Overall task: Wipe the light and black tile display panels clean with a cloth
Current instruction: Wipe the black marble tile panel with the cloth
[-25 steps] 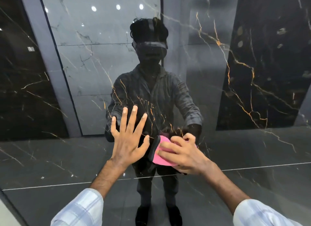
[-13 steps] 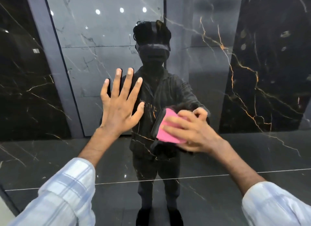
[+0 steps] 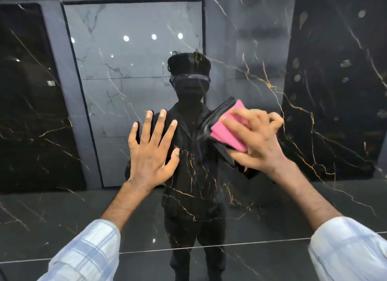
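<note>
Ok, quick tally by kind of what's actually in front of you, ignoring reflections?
Black panel: 1
Pink cloth: 1
Hands: 2, left hand flat on the panel, right hand gripping the cloth
Total: 4

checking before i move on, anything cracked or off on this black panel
Nothing stands out: the black panel looks glossy and unbroken; its gold lines read as veining. The right hand holds the pink cloth against it.

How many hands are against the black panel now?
2. The left hand lies flat, fingers spread, on the black panel; the right hand, beside it, presses a pink cloth there.
</note>
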Available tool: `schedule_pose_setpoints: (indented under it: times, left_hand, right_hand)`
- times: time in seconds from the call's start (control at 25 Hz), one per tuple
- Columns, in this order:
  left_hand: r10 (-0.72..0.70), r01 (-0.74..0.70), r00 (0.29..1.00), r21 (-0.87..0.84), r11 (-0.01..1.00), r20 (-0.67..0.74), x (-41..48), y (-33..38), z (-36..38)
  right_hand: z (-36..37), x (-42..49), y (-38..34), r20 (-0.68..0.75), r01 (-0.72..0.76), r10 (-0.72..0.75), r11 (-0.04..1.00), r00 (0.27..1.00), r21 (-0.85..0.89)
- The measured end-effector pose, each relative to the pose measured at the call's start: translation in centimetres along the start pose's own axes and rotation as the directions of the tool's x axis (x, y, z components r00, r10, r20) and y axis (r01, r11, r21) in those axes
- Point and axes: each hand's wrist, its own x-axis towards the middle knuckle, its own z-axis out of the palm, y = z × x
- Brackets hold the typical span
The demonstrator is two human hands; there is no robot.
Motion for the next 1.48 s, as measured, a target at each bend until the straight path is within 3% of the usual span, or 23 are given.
schedule_pose_setpoints:
  times: [0.08,0.12,0.16,0.24,0.28,0.32,0.4,0.48,0.56,0.64,0.68,0.72,0.8,0.88,0.96,1.0,1.04,1.08,1.16,1.24,1.32,1.4,1.48]
  left_hand:
    - [-0.023,0.023,1.000,-0.026,0.999,0.008,0.0,0.2,-0.3]
    - [-0.038,0.038,0.999,-0.053,0.998,0.017,-0.1,0.3,-0.5]
    - [-0.044,0.046,0.999,-0.083,0.995,0.025,0.1,0.4,-0.8]
    - [-0.021,0.024,0.999,-0.129,0.991,0.024,1.0,0.2,-1.5]
    - [0.004,-0.003,1.000,-0.137,0.991,0.009,1.9,0.1,-1.9]
    - [0.026,-0.028,1.000,-0.135,0.991,-0.015,3.0,-0.1,-2.3]
    - [0.029,-0.037,0.997,-0.114,0.993,-0.071,5.8,-0.5,-2.9]
    - [0.005,-0.012,0.998,-0.097,0.995,-0.068,8.3,-1.0,-3.0]
    - [0.013,-0.015,0.999,-0.041,0.999,-0.031,9.3,-1.4,-2.4]
    - [0.032,-0.031,0.999,0.031,0.999,-0.015,9.0,-1.5,-1.8]
    - [0.032,-0.031,0.999,0.040,0.999,-0.018,8.8,-1.4,-1.6]
    - [0.028,-0.027,0.999,0.035,0.999,-0.025,8.8,-1.4,-1.4]
    - [0.018,-0.017,0.999,0.022,1.000,-0.037,8.8,-1.3,-1.3]
    - [0.018,-0.018,0.999,0.017,1.000,-0.039,8.9,-1.1,-1.3]
    - [0.019,-0.019,1.000,-0.007,1.000,-0.025,8.9,-1.1,-1.5]
    - [0.023,-0.023,0.999,-0.019,1.000,-0.023,9.0,-1.2,-1.7]
    - [0.036,-0.036,0.999,-0.025,0.999,-0.028,9.3,-1.3,-1.9]
    - [0.055,-0.056,0.998,-0.020,0.998,-0.041,10.0,-1.6,-2.2]
    - [0.085,-0.085,0.992,0.011,0.996,-0.093,12.2,-2.4,-2.9]
    - [0.075,-0.073,0.989,0.017,0.997,-0.128,14.8,-3.3,-3.5]
    - [0.057,-0.055,0.993,0.017,0.998,-0.108,16.2,-3.8,-3.5]
    - [0.060,-0.055,0.995,0.058,0.997,-0.085,16.2,-3.8,-2.9]
    - [0.064,-0.057,0.995,0.091,0.994,-0.079,15.9,-3.7,-2.3]
  right_hand:
    - [-0.1,0.8,-1.0,-0.080,-0.248,0.251,0.968,0.965,0.040]
    - [0.3,0.4,-2.0,-0.085,-0.204,0.204,0.979,0.975,0.013]
    - [0.8,-0.3,-2.7,-0.047,-0.046,0.045,0.999,0.998,-0.024]
    - [0.9,-0.6,-2.0,0.109,0.340,-0.334,0.940,0.936,-0.034]
    - [0.5,0.5,-0.6,0.139,0.401,-0.394,0.916,0.909,-0.024]
    - [0.0,1.9,0.7,0.124,0.370,-0.364,0.928,0.923,-0.032]
    - [-0.7,4.6,2.4,0.001,0.072,-0.072,0.997,0.997,-0.025]
    - [-0.8,5.6,1.8,-0.108,-0.147,0.147,0.989,0.983,0.008]
    - [0.1,4.8,0.2,-0.077,0.064,-0.069,0.996,0.995,-0.069]
    - [-0.4,5.1,0.8,0.112,0.410,-0.403,0.911,0.908,-0.042]
    - [-1.1,6.2,2.2,0.148,0.430,-0.423,0.903,0.894,-0.018]
    - [-1.6,7.6,3.6,0.120,0.353,-0.348,0.935,0.930,-0.025]
    - [-2.2,9.6,5.0,-0.040,0.008,-0.009,1.000,0.999,-0.020]
    - [-1.8,9.4,3.8,-0.113,-0.070,0.068,0.997,0.991,-0.020]
    - [-0.6,7.6,1.6,0.003,0.243,-0.243,0.969,0.970,-0.053]
    - [-0.6,7.3,1.6,0.088,0.401,-0.396,0.915,0.914,-0.040]
    - [-1.2,8.0,2.5,0.131,0.462,-0.455,0.887,0.881,-0.028]
    - [-1.7,9.3,3.9,0.119,0.416,-0.410,0.909,0.904,-0.032]
    - [-2.4,12.2,6.0,-0.008,0.142,-0.142,0.989,0.990,-0.042]
    - [-2.2,13.2,5.8,-0.115,-0.008,0.003,0.999,0.993,-0.045]
    - [-1.1,12.2,4.2,-0.066,0.200,-0.206,0.976,0.976,-0.086]
    - [-1.2,11.7,4.1,0.102,0.499,-0.492,0.864,0.865,-0.065]
    - [-2.1,13.8,6.5,0.084,0.430,-0.425,0.901,0.901,-0.056]
